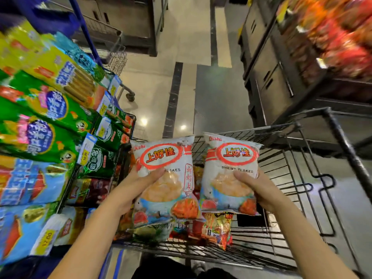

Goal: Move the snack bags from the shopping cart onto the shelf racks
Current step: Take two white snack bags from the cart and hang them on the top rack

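The left shrimp bag and the right shrimp bag are thin white plastic, a bit shiny, with small wrinkles. The shopping cart is made of dark metal wire and bars, smooth with a dull shine. The green bags and blue bags on the left are very shiny, crinkly plastic that catches the light. The floor is smooth, hard and glossy, and lamps show in it like in a mirror.

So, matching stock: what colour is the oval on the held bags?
Red oval, white inside; head view.
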{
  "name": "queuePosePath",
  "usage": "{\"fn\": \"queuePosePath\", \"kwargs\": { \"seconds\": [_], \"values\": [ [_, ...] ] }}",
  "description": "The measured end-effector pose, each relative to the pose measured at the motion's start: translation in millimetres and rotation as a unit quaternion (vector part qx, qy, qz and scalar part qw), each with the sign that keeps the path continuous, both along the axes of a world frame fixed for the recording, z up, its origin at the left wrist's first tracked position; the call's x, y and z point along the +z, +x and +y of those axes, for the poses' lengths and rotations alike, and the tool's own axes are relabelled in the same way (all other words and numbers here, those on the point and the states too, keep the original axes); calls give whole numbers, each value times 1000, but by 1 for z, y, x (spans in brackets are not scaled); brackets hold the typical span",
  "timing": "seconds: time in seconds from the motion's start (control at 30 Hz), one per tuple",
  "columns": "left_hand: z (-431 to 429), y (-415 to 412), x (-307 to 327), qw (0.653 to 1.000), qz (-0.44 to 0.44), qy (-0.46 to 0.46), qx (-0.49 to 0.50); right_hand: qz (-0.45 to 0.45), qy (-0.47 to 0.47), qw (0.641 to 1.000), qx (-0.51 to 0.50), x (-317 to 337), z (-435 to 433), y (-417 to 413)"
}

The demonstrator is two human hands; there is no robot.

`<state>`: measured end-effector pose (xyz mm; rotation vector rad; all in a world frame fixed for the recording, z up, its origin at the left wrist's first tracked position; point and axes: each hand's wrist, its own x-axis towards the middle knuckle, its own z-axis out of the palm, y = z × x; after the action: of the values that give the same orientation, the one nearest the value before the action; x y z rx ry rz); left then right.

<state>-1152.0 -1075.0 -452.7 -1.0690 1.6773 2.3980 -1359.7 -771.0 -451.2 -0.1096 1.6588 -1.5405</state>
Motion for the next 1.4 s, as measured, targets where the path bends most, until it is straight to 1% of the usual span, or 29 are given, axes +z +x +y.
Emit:
{"fn": "queuePosePath", "kwargs": {
  "seconds": [0.1, 0.23, 0.43, 0.6, 0.63, 0.7, 0.77, 0.87, 0.93, 1.0, 1.1, 1.17, 1.23, 1.27, 1.33, 1.4],
  "values": [
    [3, 5, 2, 1000, 11, 8, -3, 3, 17, 1000, -6, 9, 4, 7],
    [9, 21, 5, 1000, 10, 16, 7, -10, 7, 1000, 5, 14, 10, 7],
    [35, 48, 12, 997, 17, 18, 68, -23, -9, 997, 71, 10, 12, -2],
    [92, 75, 18, 983, -12, -22, 182, 1, -34, 986, 161, 6, 16, -16],
    [108, 79, 22, 979, -5, -30, 204, 13, -37, 983, 177, 6, 16, -18],
    [139, 91, 27, 972, 12, -35, 233, 38, -21, 976, 214, 0, 16, -19],
    [165, 106, 34, 965, 3, -42, 257, 48, -2, 969, 243, -3, 15, -13],
    [202, 142, 42, 950, 0, -67, 304, 80, -3, 948, 309, -3, 8, 5],
    [225, 168, 47, 932, -22, -88, 350, 88, -6, 934, 347, 0, 0, 26],
    [250, 195, 50, 911, -41, -101, 398, 66, -39, 919, 387, 5, -7, 51],
    [292, 240, 59, 877, -54, -98, 467, 47, -74, 887, 454, 15, -14, 94],
    [323, 271, 66, 852, -61, -96, 511, 45, -77, 869, 486, 21, -18, 125],
    [358, 305, 71, 827, -59, -99, 551, 45, -78, 844, 528, 28, -21, 160],
    [377, 321, 73, 815, -60, -108, 567, 47, -89, 826, 555, 32, -20, 180],
    [416, 350, 77, 780, -71, -129, 608, 33, -99, 798, 593, 39, -12, 222],
    [458, 377, 81, 734, -67, -131, 663, 8, -104, 772, 627, 45, 0, 268]
  ]
}}
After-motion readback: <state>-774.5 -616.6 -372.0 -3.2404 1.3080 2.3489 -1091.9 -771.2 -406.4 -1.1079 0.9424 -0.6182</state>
